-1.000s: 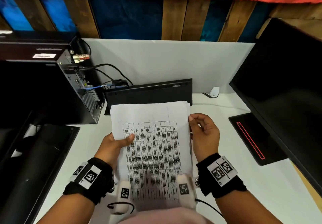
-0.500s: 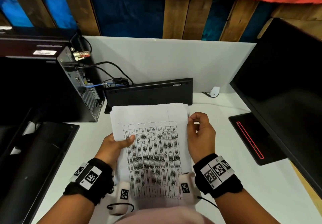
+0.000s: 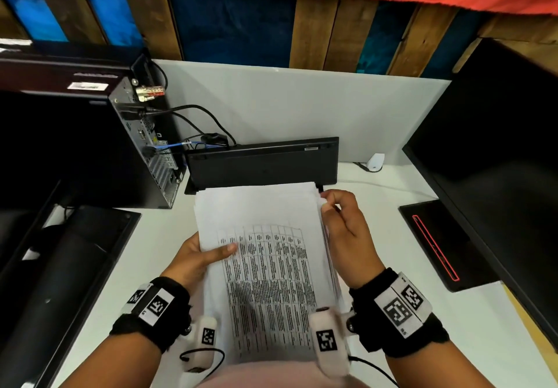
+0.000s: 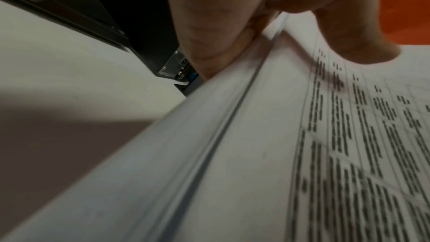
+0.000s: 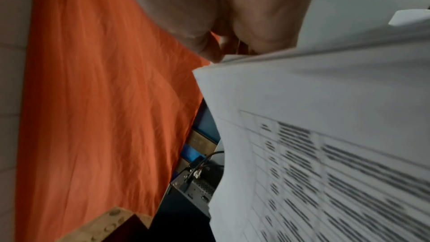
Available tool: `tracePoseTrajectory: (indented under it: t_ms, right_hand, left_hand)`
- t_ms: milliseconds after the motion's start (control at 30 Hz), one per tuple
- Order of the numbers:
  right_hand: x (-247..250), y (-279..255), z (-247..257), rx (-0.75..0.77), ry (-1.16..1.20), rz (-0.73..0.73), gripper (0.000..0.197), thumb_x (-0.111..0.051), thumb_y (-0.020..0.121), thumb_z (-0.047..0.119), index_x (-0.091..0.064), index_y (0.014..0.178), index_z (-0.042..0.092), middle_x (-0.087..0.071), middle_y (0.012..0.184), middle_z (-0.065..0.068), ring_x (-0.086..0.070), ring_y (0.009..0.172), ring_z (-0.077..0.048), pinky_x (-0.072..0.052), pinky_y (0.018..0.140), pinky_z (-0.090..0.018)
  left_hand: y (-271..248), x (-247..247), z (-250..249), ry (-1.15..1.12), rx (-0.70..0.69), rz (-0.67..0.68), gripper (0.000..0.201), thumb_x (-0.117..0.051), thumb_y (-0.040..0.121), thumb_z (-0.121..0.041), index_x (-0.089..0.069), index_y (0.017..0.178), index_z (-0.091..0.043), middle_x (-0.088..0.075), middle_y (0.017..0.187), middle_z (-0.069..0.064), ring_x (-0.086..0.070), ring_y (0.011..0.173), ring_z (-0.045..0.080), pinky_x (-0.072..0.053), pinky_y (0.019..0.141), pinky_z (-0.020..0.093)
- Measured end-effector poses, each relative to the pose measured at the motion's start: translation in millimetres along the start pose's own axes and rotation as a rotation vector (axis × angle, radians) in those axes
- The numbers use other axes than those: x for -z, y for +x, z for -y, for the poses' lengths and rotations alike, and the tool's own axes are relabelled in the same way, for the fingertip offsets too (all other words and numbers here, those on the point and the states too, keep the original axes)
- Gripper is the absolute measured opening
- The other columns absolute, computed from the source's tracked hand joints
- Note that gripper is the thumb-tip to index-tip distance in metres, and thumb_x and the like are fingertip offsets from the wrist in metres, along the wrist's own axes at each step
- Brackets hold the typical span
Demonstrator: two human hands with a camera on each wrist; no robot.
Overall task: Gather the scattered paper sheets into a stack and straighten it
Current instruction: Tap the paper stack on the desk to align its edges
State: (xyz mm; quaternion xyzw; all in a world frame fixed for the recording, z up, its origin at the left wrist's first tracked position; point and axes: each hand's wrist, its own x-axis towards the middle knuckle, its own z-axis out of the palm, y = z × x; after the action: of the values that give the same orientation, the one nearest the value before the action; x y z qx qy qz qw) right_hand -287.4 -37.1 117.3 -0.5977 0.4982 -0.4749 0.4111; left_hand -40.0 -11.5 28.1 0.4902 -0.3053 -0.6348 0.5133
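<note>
Paper stack (image 3: 265,254) held up off the tabletop (image 3: 453,336), near its front edge, in front of the black keyboard (image 3: 261,162). Left hand (image 3: 196,259) grips the left long edge, thumb on top. Right hand (image 3: 344,233) pinches the right edge near the top corner. Sheets look light, floppy and slick, likely to fan or slide. Best held by both long edges, mid-height, while tapping square.

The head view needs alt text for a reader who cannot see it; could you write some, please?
Both hands hold a stack of printed paper sheets above a white desk: the left hand grips its left edge, the right hand its right edge.
</note>
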Motion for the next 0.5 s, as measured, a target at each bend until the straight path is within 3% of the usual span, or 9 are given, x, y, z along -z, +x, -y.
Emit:
tracePoseTrajectory:
  t_ms: [167,233,333,433,500]
  right_hand:
    - [-12,-7,-4,0.062,-0.091,-0.038,0.012,-0.038,0.09,0.019,-0.042,0.081,0.026,-0.052,0.108,-0.008,-0.048,0.094,0.006,-0.034,0.084,-0.003]
    - [-14,-5,-6,0.091,-0.116,-0.089,0.015,-0.037,0.09,0.017,-0.041,0.082,0.028,-0.052,0.106,-0.005,-0.049,0.095,0.003,-0.035,0.085,-0.005]
    - [-15,-1,-19,0.07,-0.198,-0.098,0.013,-0.036,0.09,0.019,-0.04,0.083,0.03,-0.051,0.108,-0.01,-0.048,0.097,0.003,-0.034,0.086,-0.004]
    - [-15,3,-17,0.151,-0.245,-0.142,0.008,-0.035,0.095,0.018,-0.04,0.091,0.023,-0.052,0.106,-0.01,-0.051,0.096,-0.004,-0.041,0.086,-0.015]
    - [-11,5,0,0.238,-0.164,-0.233,0.013,-0.035,0.099,0.015,-0.038,0.093,0.026,-0.054,0.095,-0.003,-0.054,0.084,-0.005,-0.045,0.076,-0.019]
  left_hand:
    - [0,10,15,-0.05,0.046,-0.04,0.096,-0.098,0.018,-0.034,-0.066,0.103,-0.004,-0.076,0.096,0.011,-0.073,0.087,0.018,-0.057,0.068,0.021]
    - [1,13,19,-0.064,0.046,-0.063,0.097,-0.097,0.017,-0.037,-0.065,0.103,-0.005,-0.076,0.096,0.009,-0.073,0.088,0.014,-0.056,0.07,0.018]
    - [3,19,28,-0.083,0.103,-0.084,0.096,-0.097,0.022,-0.04,-0.066,0.108,-0.008,-0.074,0.104,0.009,-0.071,0.096,0.014,-0.051,0.086,0.028]
    - [7,23,36,-0.06,0.145,-0.081,0.092,-0.094,0.039,-0.042,-0.063,0.119,-0.01,-0.07,0.116,0.01,-0.064,0.113,0.025,-0.041,0.105,0.043]
    - [10,24,41,-0.027,0.164,-0.11,0.073,-0.088,0.057,-0.037,-0.062,0.12,-0.012,-0.07,0.117,0.009,-0.062,0.115,0.026,-0.038,0.109,0.044]
